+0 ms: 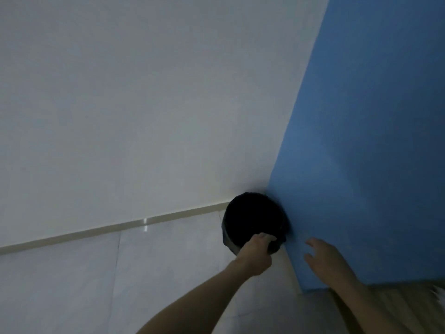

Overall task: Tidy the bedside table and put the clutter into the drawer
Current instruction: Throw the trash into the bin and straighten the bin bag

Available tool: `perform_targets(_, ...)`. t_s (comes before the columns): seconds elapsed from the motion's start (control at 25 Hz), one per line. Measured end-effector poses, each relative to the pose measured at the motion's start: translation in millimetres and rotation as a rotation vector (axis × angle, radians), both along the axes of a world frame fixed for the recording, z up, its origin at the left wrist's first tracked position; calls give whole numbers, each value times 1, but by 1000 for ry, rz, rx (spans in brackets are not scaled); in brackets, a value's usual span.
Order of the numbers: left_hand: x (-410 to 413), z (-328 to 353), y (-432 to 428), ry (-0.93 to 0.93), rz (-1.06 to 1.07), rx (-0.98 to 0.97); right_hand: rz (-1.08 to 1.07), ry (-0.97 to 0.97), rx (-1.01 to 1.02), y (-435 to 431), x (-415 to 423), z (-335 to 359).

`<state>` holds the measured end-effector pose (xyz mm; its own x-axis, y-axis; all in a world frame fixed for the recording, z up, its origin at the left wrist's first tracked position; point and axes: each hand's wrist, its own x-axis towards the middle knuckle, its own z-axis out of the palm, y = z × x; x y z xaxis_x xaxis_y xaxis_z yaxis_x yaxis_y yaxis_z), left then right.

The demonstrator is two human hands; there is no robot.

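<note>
A round bin lined with a black bag (pixel 252 220) stands on the floor in the corner where the white wall meets the blue wall. My left hand (pixel 256 254) is closed on the near rim of the bin's black liner. My right hand (pixel 322 257) hovers to the right of the bin, in front of the blue wall, with its fingers spread and nothing in it. The inside of the bin is too dark to see. No bedside table top or drawer shows clearly.
Pale floor tiles (pixel 156 273) run along a cream skirting board (pixel 120 226) under the white wall (pixel 144 104). The blue wall (pixel 373 141) fills the right side. A wooden surface (pixel 397 307) sits at the bottom right corner.
</note>
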<state>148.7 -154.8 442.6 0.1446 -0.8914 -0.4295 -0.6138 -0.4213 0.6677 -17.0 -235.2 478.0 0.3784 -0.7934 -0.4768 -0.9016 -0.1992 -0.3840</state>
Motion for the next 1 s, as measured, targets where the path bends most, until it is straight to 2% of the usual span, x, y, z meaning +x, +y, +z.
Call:
perform_targets(0.24,10,-101,-1,-28,71,132,223,58,108,-32,27,-134)
perform_targets(0.44,-9,-199,-41,-193,68,135,526,77,-36,-67,41,-254)
perform_targets(0.6,-12,-256,-58,-336,20,198,774,177,-157,-78,51,-324)
perform_targets(0.72,-12,-281,-42,-392,19,225,863,135,-272,-71,48,-348)
perform_targets(0.84,-23,-290,-25,-447,48,153,856,20,-340,-64,42,-360)
perform_targets(1.0,-54,-295,11,-467,53,122,935,40,-380,-32,12,-362)
